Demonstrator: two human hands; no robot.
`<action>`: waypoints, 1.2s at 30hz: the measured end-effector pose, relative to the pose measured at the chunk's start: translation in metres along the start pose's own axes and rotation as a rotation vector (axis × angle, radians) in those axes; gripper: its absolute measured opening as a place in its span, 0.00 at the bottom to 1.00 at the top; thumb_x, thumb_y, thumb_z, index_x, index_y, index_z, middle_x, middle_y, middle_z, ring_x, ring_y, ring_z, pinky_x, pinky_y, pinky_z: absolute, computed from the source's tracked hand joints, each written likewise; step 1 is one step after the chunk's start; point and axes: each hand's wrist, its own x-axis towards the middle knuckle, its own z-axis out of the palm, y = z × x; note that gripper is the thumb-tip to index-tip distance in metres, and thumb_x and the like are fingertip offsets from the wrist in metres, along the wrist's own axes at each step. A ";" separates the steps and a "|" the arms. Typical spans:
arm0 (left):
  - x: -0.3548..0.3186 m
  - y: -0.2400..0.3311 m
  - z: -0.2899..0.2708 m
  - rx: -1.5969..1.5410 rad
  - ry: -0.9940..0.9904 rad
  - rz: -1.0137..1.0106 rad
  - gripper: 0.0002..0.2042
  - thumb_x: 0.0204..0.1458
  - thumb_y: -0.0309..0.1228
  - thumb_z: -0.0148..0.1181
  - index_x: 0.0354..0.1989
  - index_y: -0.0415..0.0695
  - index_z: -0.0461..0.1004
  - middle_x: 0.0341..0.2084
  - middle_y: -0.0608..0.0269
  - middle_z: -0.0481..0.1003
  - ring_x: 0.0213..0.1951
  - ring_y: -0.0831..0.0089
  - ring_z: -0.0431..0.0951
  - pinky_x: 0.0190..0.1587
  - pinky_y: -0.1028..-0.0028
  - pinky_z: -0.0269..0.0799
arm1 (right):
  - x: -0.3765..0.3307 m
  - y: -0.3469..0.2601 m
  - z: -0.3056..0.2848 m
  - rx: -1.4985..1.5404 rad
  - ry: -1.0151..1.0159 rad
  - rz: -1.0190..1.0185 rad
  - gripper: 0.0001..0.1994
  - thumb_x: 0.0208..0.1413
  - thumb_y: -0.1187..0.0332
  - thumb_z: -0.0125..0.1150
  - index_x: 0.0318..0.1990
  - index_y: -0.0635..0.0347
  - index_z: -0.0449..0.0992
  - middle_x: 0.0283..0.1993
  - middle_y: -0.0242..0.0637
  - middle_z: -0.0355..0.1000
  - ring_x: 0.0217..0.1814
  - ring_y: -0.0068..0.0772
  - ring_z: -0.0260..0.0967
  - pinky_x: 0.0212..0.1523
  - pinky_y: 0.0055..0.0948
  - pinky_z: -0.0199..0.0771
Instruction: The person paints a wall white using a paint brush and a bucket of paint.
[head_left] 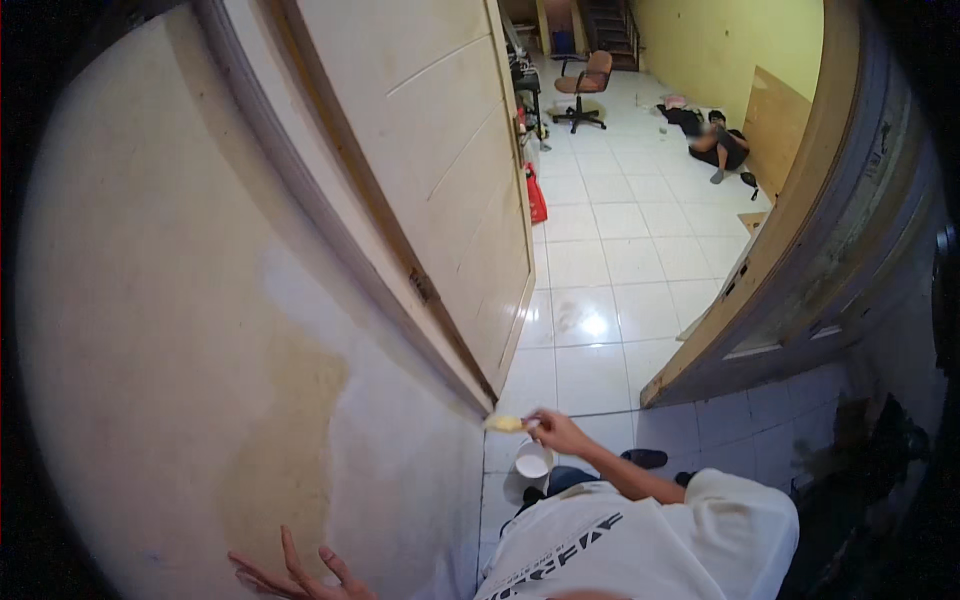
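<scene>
My right hand is closed around a small paintbrush, its pale yellow head slightly blurred and pointing left toward the foot of the door frame. Just below that hand, a round white tub is seen from above; its contents are hard to make out. At the lower left, my left hand has its fingers spread against or close to the wall; contact cannot be told. The wall carries a yellowish-tan patch bordered by whiter areas.
A cream door stands ajar beside its frame. Another door leaf is at right. White floor tiles lead to an office chair, a red bag, and a person on the floor by the yellow wall.
</scene>
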 end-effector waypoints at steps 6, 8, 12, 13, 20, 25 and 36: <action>0.001 0.016 0.078 -0.209 0.146 0.198 0.18 0.60 0.36 0.55 0.57 0.46 0.73 0.63 0.44 0.65 0.67 0.45 0.60 0.68 0.46 0.50 | -0.024 -0.010 -0.035 -0.088 -0.013 0.103 0.14 0.58 0.68 0.59 0.50 0.60 0.77 0.29 0.32 0.74 0.29 0.20 0.70 0.33 0.24 0.72; 0.003 0.040 0.103 -0.427 0.017 0.296 0.12 0.57 0.29 0.56 0.47 0.39 0.75 0.44 0.51 0.76 0.49 0.54 0.75 0.57 0.57 0.66 | -0.010 -0.024 -0.048 -0.108 0.001 0.068 0.13 0.58 0.68 0.59 0.50 0.60 0.77 0.31 0.33 0.75 0.31 0.21 0.71 0.34 0.25 0.72; -0.014 0.068 0.148 -0.489 -0.274 0.311 0.10 0.54 0.23 0.58 0.45 0.42 0.77 0.33 0.55 0.76 0.39 0.57 0.76 0.47 0.61 0.71 | 0.025 -0.052 -0.078 -0.181 -0.010 -0.158 0.11 0.60 0.68 0.59 0.47 0.62 0.78 0.38 0.37 0.79 0.40 0.29 0.77 0.44 0.28 0.75; -0.020 0.070 0.157 -0.436 -0.443 0.285 0.11 0.53 0.22 0.58 0.45 0.42 0.77 0.33 0.56 0.77 0.39 0.58 0.77 0.46 0.63 0.72 | 0.030 -0.057 -0.082 -0.189 0.000 -0.189 0.11 0.59 0.67 0.60 0.47 0.62 0.79 0.39 0.38 0.79 0.41 0.30 0.77 0.45 0.29 0.75; -0.087 0.029 0.206 -0.239 -0.994 0.194 0.13 0.55 0.24 0.59 0.50 0.44 0.78 0.34 0.60 0.81 0.40 0.64 0.81 0.48 0.64 0.73 | 0.040 -0.031 -0.089 -0.238 0.038 -0.167 0.11 0.56 0.64 0.67 0.41 0.60 0.79 0.40 0.40 0.79 0.41 0.36 0.77 0.46 0.32 0.76; -0.149 -0.015 0.243 -0.228 -1.078 -0.155 0.11 0.59 0.27 0.58 0.49 0.43 0.78 0.37 0.54 0.80 0.41 0.59 0.80 0.48 0.64 0.73 | 0.042 0.116 -0.089 -0.296 0.151 0.056 0.08 0.54 0.63 0.67 0.35 0.58 0.79 0.35 0.42 0.78 0.38 0.40 0.77 0.42 0.36 0.76; -0.477 -0.274 0.298 -0.276 -1.084 -1.187 0.17 0.65 0.28 0.52 0.61 0.41 0.68 0.43 0.56 0.79 0.42 0.68 0.79 0.48 0.71 0.73 | 0.059 0.309 0.014 -0.302 0.167 0.321 0.11 0.57 0.66 0.65 0.41 0.65 0.82 0.37 0.51 0.79 0.37 0.45 0.80 0.42 0.34 0.78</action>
